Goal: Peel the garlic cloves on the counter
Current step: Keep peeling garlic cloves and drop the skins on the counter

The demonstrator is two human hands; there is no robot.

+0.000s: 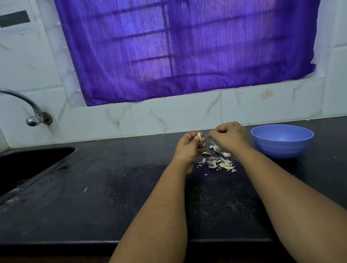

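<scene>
Centre of frame: the left hand [188,148] pinches a garlic clove [199,137] at its fingertips, held above the counter [110,188]. The right hand [229,137], fingers curled, appears to pinch a thin strip of skin; the strip is too small to confirm. Below the hands lies a pile of peelings [218,163], indicating peeling is well under way. Unpeeled cloves cannot be distinguished within it. Right of centre stands a blue bowl [283,143]; its contents are not visible.
</scene>
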